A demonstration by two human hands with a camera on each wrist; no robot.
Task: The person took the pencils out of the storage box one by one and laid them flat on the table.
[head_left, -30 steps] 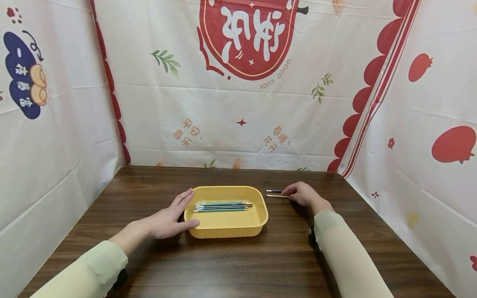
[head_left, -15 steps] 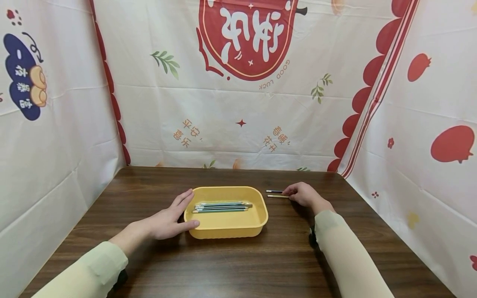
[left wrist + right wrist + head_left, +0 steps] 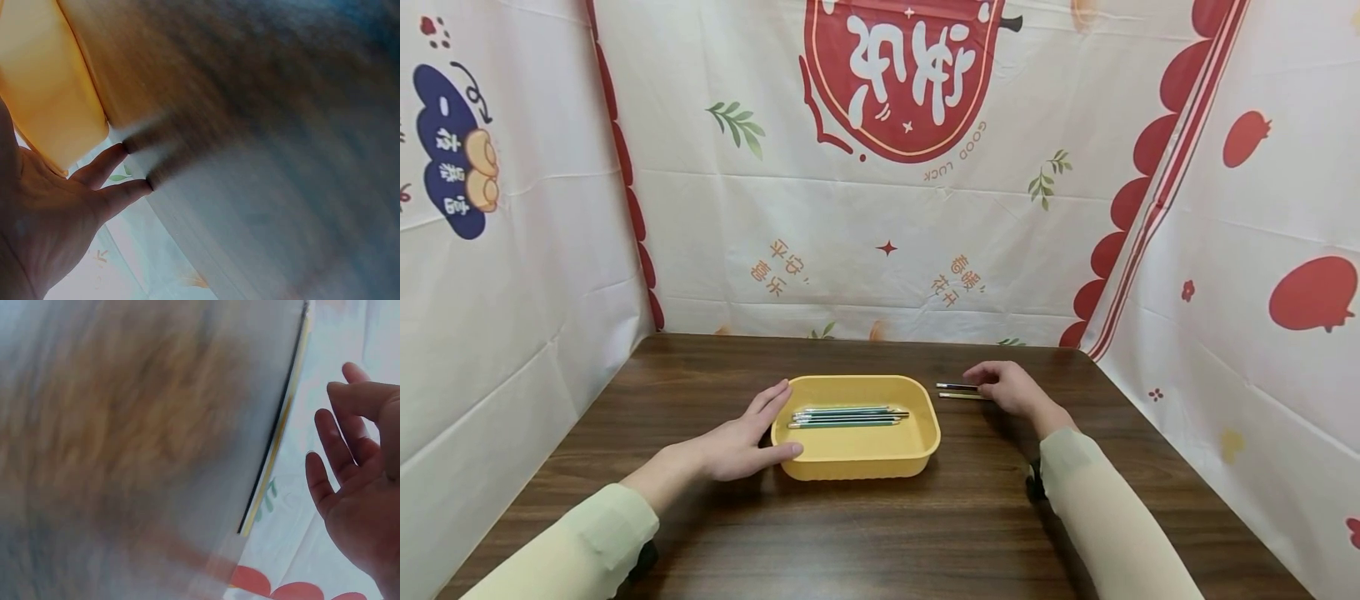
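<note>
A yellow plastic basket [image 3: 853, 469] stands on the table with several green and dark pencils [image 3: 842, 419] lying side by side in it. My left hand [image 3: 737, 444] rests along the basket's left end, fingers straight and thumb over the rim; in the left wrist view its palm faces the basket wall [image 3: 56, 75]. To the right of the basket, a black pencil [image 3: 955, 386] and a yellow pencil [image 3: 958, 396] lie nearly parallel on the table. Just above them hovers my right hand [image 3: 1017, 390]. In the right wrist view it is apart from both, fingers loosely bent around nothing.
The dark wood table [image 3: 880, 542] ends at a printed cloth backdrop [image 3: 850, 208] behind. Cloth walls also rise at the left [image 3: 535, 275] and the right [image 3: 1247, 350].
Earlier my right fingers were down at the two pencils; now they have lifted off and spread a little, and the pencils stay on the table. My left hand has not moved.
</note>
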